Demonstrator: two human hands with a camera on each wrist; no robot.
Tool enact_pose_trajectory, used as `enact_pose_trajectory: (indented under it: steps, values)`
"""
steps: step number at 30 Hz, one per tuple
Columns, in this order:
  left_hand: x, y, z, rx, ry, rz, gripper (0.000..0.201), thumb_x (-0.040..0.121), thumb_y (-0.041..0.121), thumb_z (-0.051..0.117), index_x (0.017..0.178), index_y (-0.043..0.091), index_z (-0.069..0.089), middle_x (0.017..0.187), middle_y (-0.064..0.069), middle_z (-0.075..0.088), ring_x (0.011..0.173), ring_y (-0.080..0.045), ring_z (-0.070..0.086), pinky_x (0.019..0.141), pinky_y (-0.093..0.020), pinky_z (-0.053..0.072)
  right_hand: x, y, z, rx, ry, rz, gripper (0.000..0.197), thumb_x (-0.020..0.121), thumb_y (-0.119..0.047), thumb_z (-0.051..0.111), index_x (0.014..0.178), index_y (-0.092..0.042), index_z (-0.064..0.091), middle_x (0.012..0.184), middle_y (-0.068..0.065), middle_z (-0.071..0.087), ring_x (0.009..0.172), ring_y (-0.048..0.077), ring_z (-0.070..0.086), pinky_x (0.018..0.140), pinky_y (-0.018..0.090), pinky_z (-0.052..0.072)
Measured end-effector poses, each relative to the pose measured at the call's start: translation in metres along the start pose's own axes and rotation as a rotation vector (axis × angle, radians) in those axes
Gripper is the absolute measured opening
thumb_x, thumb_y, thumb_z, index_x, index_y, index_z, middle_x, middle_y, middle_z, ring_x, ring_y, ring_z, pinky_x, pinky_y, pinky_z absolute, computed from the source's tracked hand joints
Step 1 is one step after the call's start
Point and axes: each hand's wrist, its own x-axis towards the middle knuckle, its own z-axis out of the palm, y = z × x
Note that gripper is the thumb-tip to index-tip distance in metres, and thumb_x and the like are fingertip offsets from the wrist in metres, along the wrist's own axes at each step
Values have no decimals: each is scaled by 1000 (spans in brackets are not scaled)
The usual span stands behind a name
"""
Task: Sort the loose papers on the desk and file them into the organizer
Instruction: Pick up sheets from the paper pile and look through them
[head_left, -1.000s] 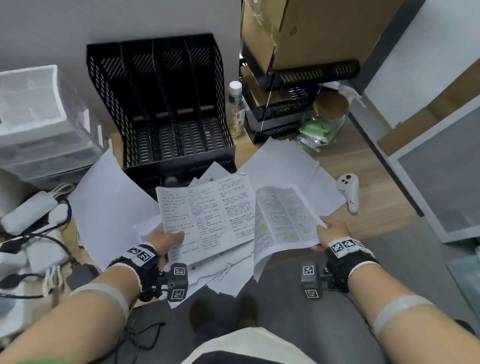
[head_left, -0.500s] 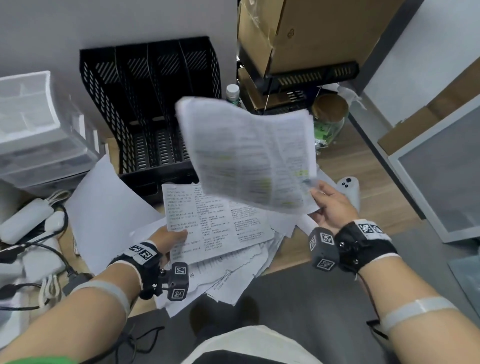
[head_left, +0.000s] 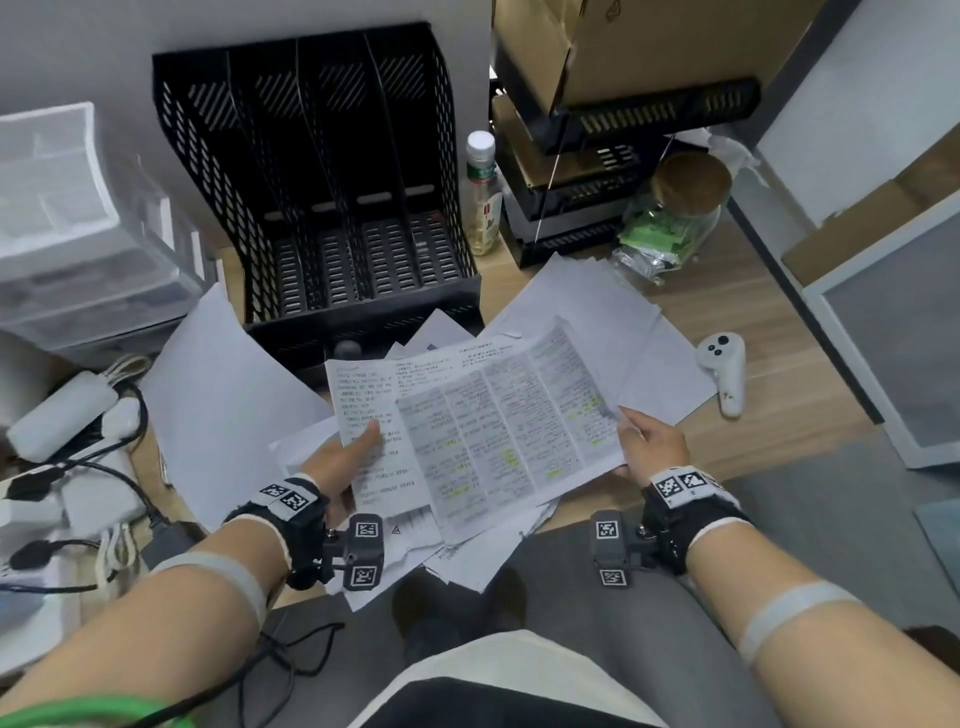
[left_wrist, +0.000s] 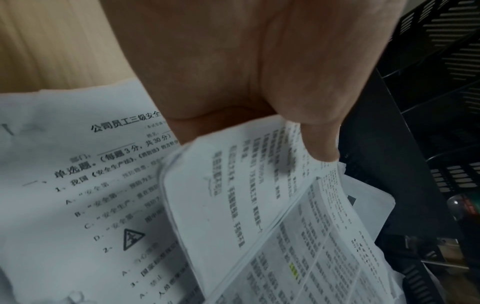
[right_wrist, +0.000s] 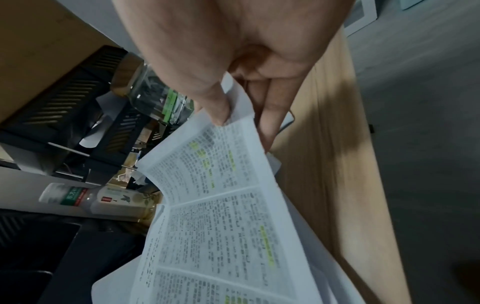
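A black mesh organizer (head_left: 332, 208) with several upright slots stands at the back of the desk, its slots bare. My right hand (head_left: 647, 441) pinches the right edge of a printed sheet with yellow highlights (head_left: 509, 431) (right_wrist: 223, 216), thumb on top. That sheet lies over a second printed sheet (head_left: 369, 415) (left_wrist: 233, 195), which my left hand (head_left: 348, 457) pinches at its left edge with the thumb on top. Under both lie more loose papers (head_left: 478, 551) at the desk's front edge, one a printed test page (left_wrist: 85, 205).
Blank white sheets (head_left: 228, 395) (head_left: 613, 322) spread left and right of the organizer. A white controller (head_left: 724, 369), a glass jar (head_left: 670, 223) and a bottle (head_left: 483, 197) sit at the right. Stacked black trays with cardboard boxes (head_left: 623, 78) rise behind. Plastic drawers (head_left: 67, 249) and cables (head_left: 78, 467) crowd the left.
My right hand lifted the highlighted sheet high over the desk, then brought it down and left, so it now overlaps the sheet in my left hand.
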Motion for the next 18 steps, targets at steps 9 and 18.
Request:
enact_pose_trajectory:
  steps: [9,18]
  values:
    - [13,-9,-4,92,-22,6,33,93,5,64,125,14,63,116,-17,74,105,-41,71,92,-66,52,6,4,9,78,-63,114,33,95,-10,56,125,-18,65,114,7,73,95,25,72,81,45,60]
    - [7,23,-9,156,59,84,19,99,10,56,117,11,63,121,-16,70,111,-39,67,103,-58,48,2,-94,12,-572,68,-448,37,88,-3,49,101,-26,75,110,0,74,104,25,66,90,24,47]
